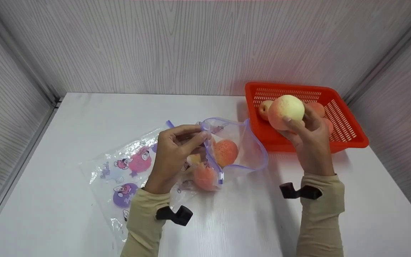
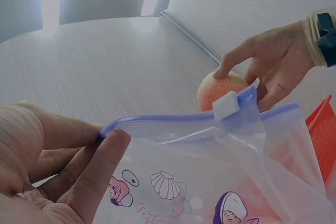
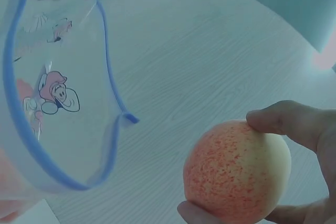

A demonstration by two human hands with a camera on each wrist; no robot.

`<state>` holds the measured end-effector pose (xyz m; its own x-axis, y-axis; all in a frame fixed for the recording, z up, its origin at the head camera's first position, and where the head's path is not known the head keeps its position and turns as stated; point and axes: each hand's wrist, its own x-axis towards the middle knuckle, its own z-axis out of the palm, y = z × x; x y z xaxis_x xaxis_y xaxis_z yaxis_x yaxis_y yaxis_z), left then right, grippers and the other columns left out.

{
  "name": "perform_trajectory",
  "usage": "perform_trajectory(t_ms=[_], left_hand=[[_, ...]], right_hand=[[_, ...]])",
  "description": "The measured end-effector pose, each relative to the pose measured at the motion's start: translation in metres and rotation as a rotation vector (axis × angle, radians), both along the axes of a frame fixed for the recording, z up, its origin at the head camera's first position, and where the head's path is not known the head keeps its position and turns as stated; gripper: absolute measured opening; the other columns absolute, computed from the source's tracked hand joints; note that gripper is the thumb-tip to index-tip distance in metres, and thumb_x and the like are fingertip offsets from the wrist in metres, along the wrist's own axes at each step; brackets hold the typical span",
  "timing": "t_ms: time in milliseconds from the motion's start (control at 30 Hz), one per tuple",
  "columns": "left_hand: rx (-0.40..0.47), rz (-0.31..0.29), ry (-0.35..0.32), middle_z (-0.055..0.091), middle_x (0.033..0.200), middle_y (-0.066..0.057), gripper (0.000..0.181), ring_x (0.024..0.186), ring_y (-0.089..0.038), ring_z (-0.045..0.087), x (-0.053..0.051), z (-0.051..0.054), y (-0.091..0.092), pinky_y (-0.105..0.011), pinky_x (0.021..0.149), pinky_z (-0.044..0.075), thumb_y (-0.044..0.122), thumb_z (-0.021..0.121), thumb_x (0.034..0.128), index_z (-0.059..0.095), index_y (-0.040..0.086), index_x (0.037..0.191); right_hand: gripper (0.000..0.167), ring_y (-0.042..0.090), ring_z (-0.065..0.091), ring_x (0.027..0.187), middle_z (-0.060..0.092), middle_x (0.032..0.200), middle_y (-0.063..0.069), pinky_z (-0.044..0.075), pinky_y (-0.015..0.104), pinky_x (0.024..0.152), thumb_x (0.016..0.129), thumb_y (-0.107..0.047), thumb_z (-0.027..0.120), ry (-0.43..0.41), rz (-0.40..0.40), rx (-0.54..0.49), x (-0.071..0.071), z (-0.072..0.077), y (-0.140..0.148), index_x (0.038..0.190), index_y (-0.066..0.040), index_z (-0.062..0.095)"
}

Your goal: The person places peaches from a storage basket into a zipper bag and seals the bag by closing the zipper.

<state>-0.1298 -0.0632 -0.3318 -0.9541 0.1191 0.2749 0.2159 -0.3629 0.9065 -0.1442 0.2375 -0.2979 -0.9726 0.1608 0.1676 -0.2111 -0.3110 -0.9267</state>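
Note:
My left hand (image 1: 177, 153) pinches the purple zip edge of a clear printed bag (image 1: 255, 148), whose mouth gapes to the right. Peaches (image 1: 226, 152) lie inside that bag. In my right hand (image 1: 312, 142) is a pink and cream peach (image 1: 286, 112), held above the near left part of the red basket. The left wrist view has the white slider (image 2: 226, 106) on the purple strip, with my left thumb and fingers on the strip's end. In the right wrist view the held peach (image 3: 236, 171) is apart from the bag's open rim (image 3: 111, 77).
The red basket (image 1: 348, 144) stands at the back right with several fruits in it. Another clear bag with pink and purple prints (image 1: 125, 194) appears to lie flat under my left forearm. Pale wood-grain panels (image 1: 148, 46) stand behind and at both sides of the white table (image 1: 241, 221).

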Motion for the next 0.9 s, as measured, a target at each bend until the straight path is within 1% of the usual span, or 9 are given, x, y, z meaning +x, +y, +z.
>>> perform_trajectory(t_ms=[67,200,300,467,667,767,900], left_hand=[[-0.002,0.001,0.002,0.072,0.099,-0.020,0.017,0.089,-0.031,0.073,0.000,0.000,0.000,-0.042,0.077,0.063,-0.001,0.072,0.0919,0.072,-0.007,0.108],[-0.002,0.001,0.003,0.072,0.100,-0.020,0.017,0.089,-0.031,0.073,0.000,0.000,0.000,-0.042,0.077,0.063,0.000,0.072,0.0921,0.072,-0.007,0.108],[-0.001,-0.002,0.000,0.072,0.100,-0.020,0.017,0.090,-0.031,0.073,0.000,0.000,0.000,-0.042,0.077,0.063,0.000,0.072,0.0922,0.072,-0.007,0.108],[-0.005,0.000,0.003,0.072,0.101,-0.020,0.018,0.091,-0.031,0.073,0.000,0.000,0.000,-0.043,0.078,0.062,0.000,0.072,0.0920,0.072,-0.007,0.108],[-0.020,0.019,0.004,0.072,0.100,-0.020,0.017,0.089,-0.031,0.073,0.000,0.000,-0.001,-0.043,0.078,0.063,0.001,0.073,0.0915,0.073,-0.007,0.107],[-0.023,0.022,0.002,0.072,0.101,-0.020,0.017,0.090,-0.032,0.072,0.000,0.001,-0.001,-0.043,0.078,0.063,0.001,0.073,0.0916,0.073,-0.007,0.107],[-0.022,0.012,-0.003,0.072,0.101,-0.020,0.017,0.091,-0.033,0.072,0.001,0.001,0.000,-0.044,0.078,0.062,0.001,0.073,0.0920,0.072,-0.007,0.107]], right_hand=[[0.062,0.034,0.035,0.138,0.036,0.149,0.013,0.052,0.043,0.101,0.093,0.001,0.069,0.012,0.017,-0.036,0.005,-0.002,-0.003,0.147,-0.007,0.040],[0.062,0.035,0.034,0.139,0.033,0.150,0.013,0.051,0.044,0.103,0.093,0.003,0.068,0.050,0.033,-0.074,0.011,-0.006,-0.010,0.147,-0.008,0.040],[0.061,0.034,0.035,0.139,0.035,0.151,0.014,0.050,0.043,0.104,0.093,0.003,0.067,0.076,0.028,-0.074,0.014,-0.008,-0.013,0.147,-0.007,0.042],[0.062,0.034,0.039,0.137,0.039,0.150,0.016,0.050,0.042,0.104,0.093,0.005,0.066,0.099,0.043,-0.015,0.017,-0.008,-0.016,0.148,-0.010,0.043],[0.065,0.040,0.045,0.130,0.043,0.148,0.018,0.054,0.045,0.100,0.088,0.008,0.068,0.121,0.063,0.071,0.020,-0.005,-0.018,0.146,-0.013,0.046],[0.065,0.041,0.048,0.126,0.046,0.146,0.018,0.056,0.045,0.098,0.085,0.010,0.068,0.138,0.061,0.097,0.021,-0.004,-0.019,0.143,-0.011,0.050],[0.064,0.041,0.049,0.123,0.051,0.144,0.019,0.056,0.045,0.096,0.081,0.013,0.068,0.157,0.068,0.147,0.023,-0.004,-0.020,0.140,-0.008,0.053]])
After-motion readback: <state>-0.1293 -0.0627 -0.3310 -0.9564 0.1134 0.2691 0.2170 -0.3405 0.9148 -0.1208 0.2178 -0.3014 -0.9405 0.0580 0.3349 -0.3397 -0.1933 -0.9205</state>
